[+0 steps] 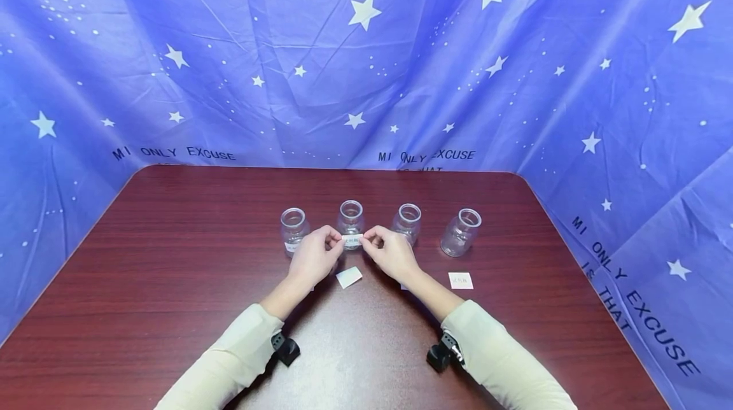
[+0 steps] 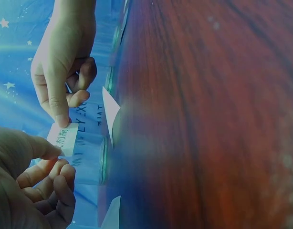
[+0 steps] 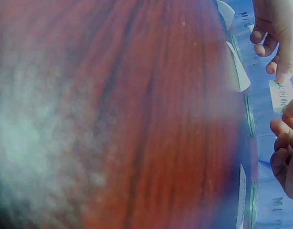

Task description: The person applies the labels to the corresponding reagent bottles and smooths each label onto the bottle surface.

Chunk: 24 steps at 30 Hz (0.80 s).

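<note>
A small white label (image 1: 352, 240) with dark characters lies against the front of the second glass jar (image 1: 351, 211) from the left. Its left end is pinched by my left hand (image 1: 315, 252). At the other end my right hand (image 1: 394, 252) pinches it between thumb and fingers. Both thumbs show on the label (image 2: 65, 138) in the left wrist view. Whether it sticks to the glass I cannot tell. The leftmost jar (image 1: 293, 219), partly behind my left hand, bears a similar white label (image 1: 291, 247). My right hand partly covers the third jar (image 1: 409, 214).
The rightmost jar (image 1: 460, 233) stands upright, with a white paper piece (image 1: 460, 281) bearing writing in front of it. Another white piece (image 1: 349, 277), slightly raised, lies before the second jar. A starry blue curtain (image 1: 366, 79) hangs around the dark red table (image 1: 172, 257).
</note>
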Tool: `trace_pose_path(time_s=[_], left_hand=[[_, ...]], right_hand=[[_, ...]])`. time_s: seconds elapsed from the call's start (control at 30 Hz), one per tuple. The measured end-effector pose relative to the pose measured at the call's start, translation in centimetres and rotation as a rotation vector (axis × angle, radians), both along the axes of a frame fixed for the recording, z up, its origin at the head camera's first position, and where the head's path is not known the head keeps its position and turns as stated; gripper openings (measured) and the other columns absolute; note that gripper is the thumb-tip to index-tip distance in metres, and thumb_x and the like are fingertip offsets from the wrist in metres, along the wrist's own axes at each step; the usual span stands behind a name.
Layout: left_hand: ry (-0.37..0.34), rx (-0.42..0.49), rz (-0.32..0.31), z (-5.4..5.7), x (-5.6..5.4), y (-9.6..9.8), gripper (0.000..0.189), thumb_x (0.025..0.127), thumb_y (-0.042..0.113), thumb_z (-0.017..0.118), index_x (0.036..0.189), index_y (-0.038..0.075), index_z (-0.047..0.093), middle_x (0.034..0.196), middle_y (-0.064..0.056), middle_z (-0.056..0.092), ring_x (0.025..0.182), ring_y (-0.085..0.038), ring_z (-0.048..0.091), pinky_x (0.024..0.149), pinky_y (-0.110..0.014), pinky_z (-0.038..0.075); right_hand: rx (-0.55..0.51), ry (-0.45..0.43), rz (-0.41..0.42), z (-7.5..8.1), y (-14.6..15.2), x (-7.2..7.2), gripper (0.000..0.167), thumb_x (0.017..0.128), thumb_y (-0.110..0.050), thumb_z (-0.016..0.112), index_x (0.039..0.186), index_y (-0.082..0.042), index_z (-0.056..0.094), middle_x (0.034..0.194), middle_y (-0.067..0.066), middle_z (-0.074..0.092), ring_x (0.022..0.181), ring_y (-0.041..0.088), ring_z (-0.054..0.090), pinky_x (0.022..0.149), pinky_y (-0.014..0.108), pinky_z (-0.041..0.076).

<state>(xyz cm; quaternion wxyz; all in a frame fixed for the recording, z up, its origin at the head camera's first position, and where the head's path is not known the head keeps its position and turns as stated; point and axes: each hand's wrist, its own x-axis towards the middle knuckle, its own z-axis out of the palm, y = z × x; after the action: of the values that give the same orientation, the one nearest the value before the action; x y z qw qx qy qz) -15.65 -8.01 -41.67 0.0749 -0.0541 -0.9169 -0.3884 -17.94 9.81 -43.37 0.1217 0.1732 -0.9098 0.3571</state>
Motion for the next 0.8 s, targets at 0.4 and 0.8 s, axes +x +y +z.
trace_pose_path(time_s=[0.4,0.8], left_hand=[[0.023,-0.091,0.02,0.07,0.06,0.11,0.009,0.085,0.023,0.06,0.086,0.015,0.064,0.071,0.004,0.063,0.062,-0.008,0.054,0.061,-0.028,0.045],[-0.005,-0.105,0.026,0.11,0.1,0.08,0.015,0.085,0.025,0.061,0.092,0.012,0.062,0.07,0.004,0.064,0.06,-0.009,0.056,0.06,-0.028,0.045]], right_hand=[[-0.023,0.009,-0.023,-0.12,-0.11,0.12,0.005,0.083,-0.02,0.068,0.083,-0.014,0.067,0.06,-0.006,0.057,0.053,0.001,0.046,0.052,0.018,0.038],[-0.057,0.003,-0.012,-0.18,0.13,0.01,0.021,0.084,-0.025,0.069,0.098,-0.011,0.062,0.056,-0.007,0.056,0.046,-0.001,0.045,0.051,0.019,0.04]])
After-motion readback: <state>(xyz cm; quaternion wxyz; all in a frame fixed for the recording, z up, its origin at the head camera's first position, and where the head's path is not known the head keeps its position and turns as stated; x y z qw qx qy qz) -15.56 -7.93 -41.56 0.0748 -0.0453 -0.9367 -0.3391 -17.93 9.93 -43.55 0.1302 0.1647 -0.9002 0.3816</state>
